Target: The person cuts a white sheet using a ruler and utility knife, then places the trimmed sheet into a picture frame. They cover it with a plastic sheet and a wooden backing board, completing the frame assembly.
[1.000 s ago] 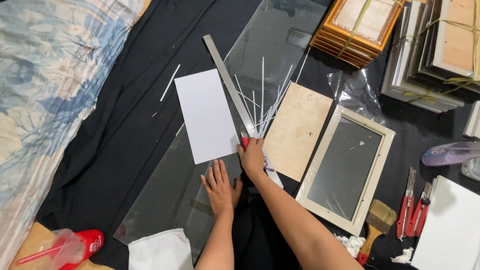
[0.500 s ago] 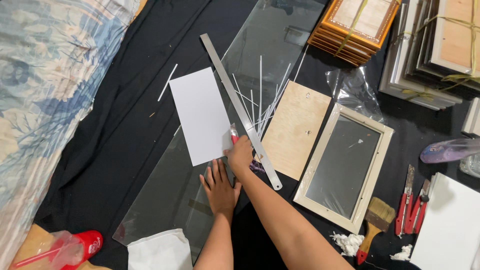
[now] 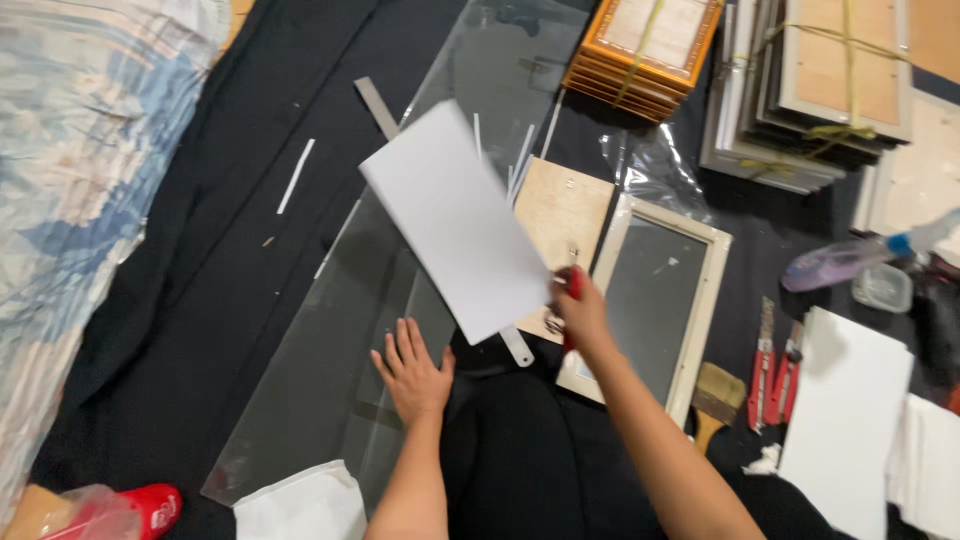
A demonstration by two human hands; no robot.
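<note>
My right hand holds a white rectangular sheet lifted off the floor and tilted, together with a red-handled cutter. My left hand lies flat, fingers spread, on a large clear glass pane spread over black cloth. A long metal ruler lies under the raised sheet, its near end showing. Thin white offcut strips lie on the glass. A plywood backing board and a pale picture frame sit just right of the sheet.
Stacks of tied frames and boards stand at the back right. Red pliers, a brush, white sheets and a spray bottle lie at the right. Patterned fabric borders the left; a red object lies near left.
My right hand has lifted the white sheet off the glass and swung it right over the ruler. The left hand stays pressed on the glass. The camera has moved closer.
</note>
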